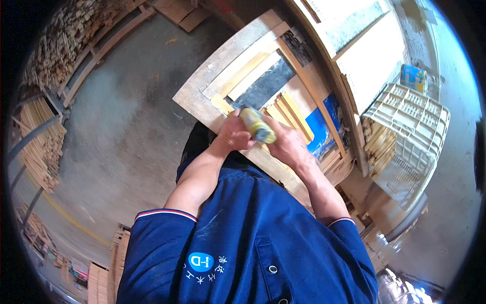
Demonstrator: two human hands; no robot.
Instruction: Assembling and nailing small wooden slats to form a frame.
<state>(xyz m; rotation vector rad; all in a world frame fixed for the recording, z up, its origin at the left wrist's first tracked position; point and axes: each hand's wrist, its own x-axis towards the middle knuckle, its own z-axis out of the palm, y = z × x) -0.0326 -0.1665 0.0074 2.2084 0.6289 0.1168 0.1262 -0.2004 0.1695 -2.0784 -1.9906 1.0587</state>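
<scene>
Grey concrete floor [126, 96], spread across the left half of the view; blue short-sleeved shirt [238, 228] of the person, filling the lower middle; worn wooden bench [191, 95], set at a slant in front of the body, its near edge close to the shirt; long pale board [374, 63], beyond the bench at upper right; large pile of wood pieces [63, 48], at upper left, with a bundle of thin wood lengths [43, 144] below it; white plastic crate [417, 144], openwork, to the right of the bench, holding wood sticks [378, 144]; dark panel [263, 81], on the bench top, bordered by pale strips; blue sheet [316, 129], toward the right side of the bench; right hand [288, 144], over the near part of the bench, its fingers bent and grasping the yellow cylinder [257, 124]; left hand [234, 133], at the left side of the same cylinder, its fingers curled, though whether they close on it cannot be told; light yellow wood strips [291, 114], lying side by side just beyond the right hand; yellow cylinder, blurred, between the two hands above the near part of the bench, tilted, its exact kind unclear; blue can [413, 77], just beyond the crate
</scene>
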